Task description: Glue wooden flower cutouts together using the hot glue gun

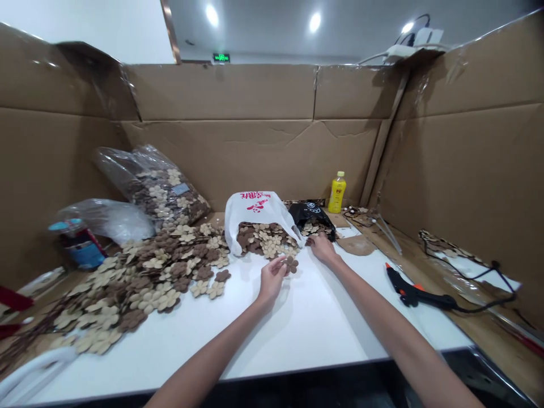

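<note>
My left hand (273, 279) pinches a brown flower-shaped piece (292, 264) by its edge, just above the white table. At the mouth of a black plastic bag (309, 212), my right hand (323, 249) has its fingers closed on a small dark brown flower piece (310, 242), partly covered by the fingertips. More beige and brown flower pieces (314, 228) spill from this bag. Left of it lies a white plastic bag (255, 208) with red print, its opening full of similar flowers (270, 241).
A large heap of flower pieces (161, 272) covers the table's left side, below a clear bag of flowers (165, 192). To the right lie a glue gun (414, 292) and its cord. A yellow bottle (337, 194) stands at the back. Cardboard walls (255, 153) enclose the table.
</note>
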`<state>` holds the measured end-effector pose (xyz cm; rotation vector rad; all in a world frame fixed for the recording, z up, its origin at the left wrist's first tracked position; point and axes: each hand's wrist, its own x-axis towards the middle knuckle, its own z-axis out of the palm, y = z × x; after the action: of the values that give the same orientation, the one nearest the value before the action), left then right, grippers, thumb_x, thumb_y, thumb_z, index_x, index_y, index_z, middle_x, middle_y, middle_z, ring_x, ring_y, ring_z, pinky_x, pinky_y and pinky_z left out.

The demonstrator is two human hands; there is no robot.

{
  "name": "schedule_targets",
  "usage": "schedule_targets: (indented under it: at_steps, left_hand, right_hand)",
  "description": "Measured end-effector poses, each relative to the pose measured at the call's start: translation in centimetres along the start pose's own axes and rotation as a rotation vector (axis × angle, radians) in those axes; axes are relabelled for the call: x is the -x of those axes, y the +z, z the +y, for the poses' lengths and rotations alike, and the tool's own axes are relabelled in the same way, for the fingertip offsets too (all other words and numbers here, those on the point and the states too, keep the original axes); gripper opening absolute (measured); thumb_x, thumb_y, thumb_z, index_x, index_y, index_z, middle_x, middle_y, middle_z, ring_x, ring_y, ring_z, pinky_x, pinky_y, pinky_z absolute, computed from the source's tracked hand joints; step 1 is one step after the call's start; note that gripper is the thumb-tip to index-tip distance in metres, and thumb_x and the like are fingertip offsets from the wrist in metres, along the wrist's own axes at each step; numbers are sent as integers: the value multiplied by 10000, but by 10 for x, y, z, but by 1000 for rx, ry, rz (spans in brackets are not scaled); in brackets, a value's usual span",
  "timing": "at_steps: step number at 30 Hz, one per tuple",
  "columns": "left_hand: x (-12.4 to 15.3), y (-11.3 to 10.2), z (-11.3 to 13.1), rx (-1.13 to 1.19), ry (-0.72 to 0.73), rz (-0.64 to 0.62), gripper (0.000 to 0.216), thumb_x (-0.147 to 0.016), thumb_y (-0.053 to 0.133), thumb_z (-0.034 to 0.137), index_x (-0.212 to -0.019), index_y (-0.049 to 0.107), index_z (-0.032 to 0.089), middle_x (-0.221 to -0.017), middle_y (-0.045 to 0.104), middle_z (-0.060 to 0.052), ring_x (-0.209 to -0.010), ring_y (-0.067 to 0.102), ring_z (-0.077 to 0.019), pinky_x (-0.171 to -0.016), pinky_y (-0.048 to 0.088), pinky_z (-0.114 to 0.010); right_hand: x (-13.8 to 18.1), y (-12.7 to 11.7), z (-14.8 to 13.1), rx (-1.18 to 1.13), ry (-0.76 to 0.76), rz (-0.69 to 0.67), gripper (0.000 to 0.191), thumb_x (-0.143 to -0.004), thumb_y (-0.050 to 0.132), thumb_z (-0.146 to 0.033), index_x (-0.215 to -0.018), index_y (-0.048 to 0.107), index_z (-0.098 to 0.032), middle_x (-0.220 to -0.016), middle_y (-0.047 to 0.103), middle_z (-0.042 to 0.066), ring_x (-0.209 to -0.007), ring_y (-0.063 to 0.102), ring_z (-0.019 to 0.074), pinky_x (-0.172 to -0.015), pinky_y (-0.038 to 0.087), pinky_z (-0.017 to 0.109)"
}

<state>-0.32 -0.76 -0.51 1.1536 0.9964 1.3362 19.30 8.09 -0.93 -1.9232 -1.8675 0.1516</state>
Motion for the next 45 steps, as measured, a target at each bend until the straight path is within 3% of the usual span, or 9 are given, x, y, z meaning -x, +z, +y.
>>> schedule_targets:
  at_steps: [6, 10, 14, 17, 21, 23, 28, 33, 45]
  left_hand:
    - [-2, 1, -5, -8, -3, -24, 289, -656, 653, 239, -921, 652, 123, -891, 680, -116, -748, 629, -174, -675, 483, -281]
    - [-3, 1, -5, -10, -10, -35, 298, -657, 657, 260, -920, 648, 119, -958, 669, -141, -790, 633, -199, -683, 487, -299]
    - [-3, 1, -3, -9, -8, -29, 296, -657, 663, 271, -910, 646, 119, -930, 675, -141, -770, 634, -206, -671, 491, -308]
    - [-3, 1, -1, -10, -5, -4, 286, -655, 665, 268, -900, 649, 122, -935, 673, -139, -770, 630, -204, -659, 493, -301]
    - [-4, 0, 1, -16, 1, 36, 260, -655, 659, 256, -881, 657, 128, -907, 677, -115, -767, 622, -185, -680, 486, -289]
    - [-4, 0, 1, -27, -5, 51, 250, -658, 650, 247, -877, 660, 127, -889, 678, -107, -740, 620, -175, -678, 482, -288]
    - [-7, -1, 1, -30, 10, 65, 244, -643, 659, 242, -859, 665, 127, -852, 680, -97, -743, 618, -176, -687, 483, -289]
    - [-9, -1, -1, -27, 18, 77, 243, -640, 662, 248, -855, 658, 134, -872, 677, -95, -778, 621, -186, -707, 491, -300]
    - [-7, 1, -1, -8, 12, 34, 256, -647, 653, 250, -867, 662, 120, -888, 682, -109, -777, 629, -200, -721, 497, -320]
  right_hand:
    - [4, 6, 8, -34, 14, 142, 334, -814, 372, -185, -983, 660, -185, -1030, 544, 125, -906, 547, 209, -760, 394, 283]
    - [19, 3, 15, -426, -69, 293, 316, -754, 409, -211, -890, 692, -183, -904, 622, 85, -803, 570, 186, -738, 436, 293]
    - [41, -7, 3, -885, -38, 179, 288, -698, 464, -254, -830, 693, -141, -780, 672, 74, -632, 588, 164, -578, 461, 270]
    - [57, -17, -15, -1082, -50, 107, 254, -682, 545, -314, -779, 686, -127, -757, 671, 75, -607, 591, 154, -592, 465, 278]
    - [72, -24, -35, -1324, -98, -27, 455, -637, 657, -320, -1063, 581, -178, -702, 650, 10, -568, 583, 126, -618, 475, 286]
    - [75, -23, -40, -1399, -90, -81, 508, -623, 686, -324, -1092, 536, -196, -668, 641, -10, -578, 595, 130, -630, 480, 289]
    - [75, -17, -44, -1419, 36, -62, 352, -579, 713, -397, -807, 621, -144, -677, 636, 18, -555, 591, 134, -581, 476, 286]
    - [78, -15, -48, -1430, 123, -48, 345, -526, 750, -352, -764, 653, -122, -706, 639, 22, -547, 567, 109, -593, 475, 280]
    - [84, -5, -58, -1319, 15, -111, 298, -568, 719, -371, -712, 574, -155, -596, 610, 4, -510, 579, 128, -519, 478, 256]
